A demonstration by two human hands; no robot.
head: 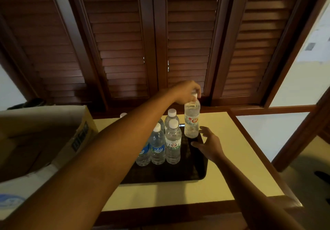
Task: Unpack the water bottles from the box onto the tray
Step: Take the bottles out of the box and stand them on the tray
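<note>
The open brown cardboard box (44, 137) sits left of the dark rectangular plastic tray (194, 169), whose left half already holds upright clear plastic water bottles with white caps (172, 144), probably grouped to leave room. The left hand (185, 91) pinches the cap of a clear red-labelled water bottle (192, 121), hanging upright, long axis vertical, cap up, over the tray's far right corner. The right hand (209, 144) hovers just beside its base, fingers spread and holding nothing, seemingly to steady it.

The left forearm (110, 151) hides part of the rear bottles (123, 115), and the box (44, 122) is cut off at the frame's left edge.
</note>
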